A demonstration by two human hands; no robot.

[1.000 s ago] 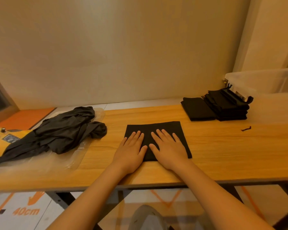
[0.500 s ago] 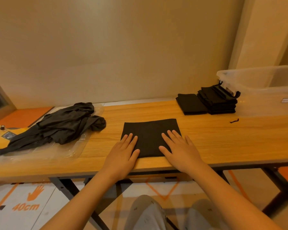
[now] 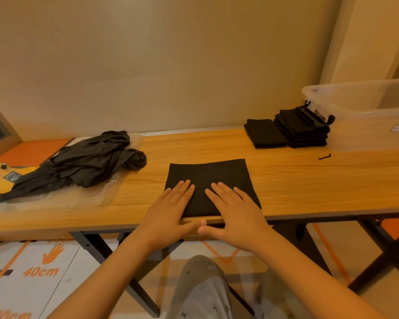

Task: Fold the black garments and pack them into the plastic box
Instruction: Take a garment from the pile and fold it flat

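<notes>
Two hands flat, fingers spread, gripping nothing: left hand (image 3: 171, 210) & right hand (image 3: 234, 212) press near edge of folded garment (image 3: 209, 178) at table's (image 3: 309, 187) near edge. Long axis runs left-right; plastic box (image 3: 366, 116) far right, so right hand's nearer.

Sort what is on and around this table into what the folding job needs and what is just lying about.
Job: folded garment under left hand and right hand; unfolded pile; folded stacks; plastic box.

Lying about: yellow device with knobs; small black scrap.
</notes>
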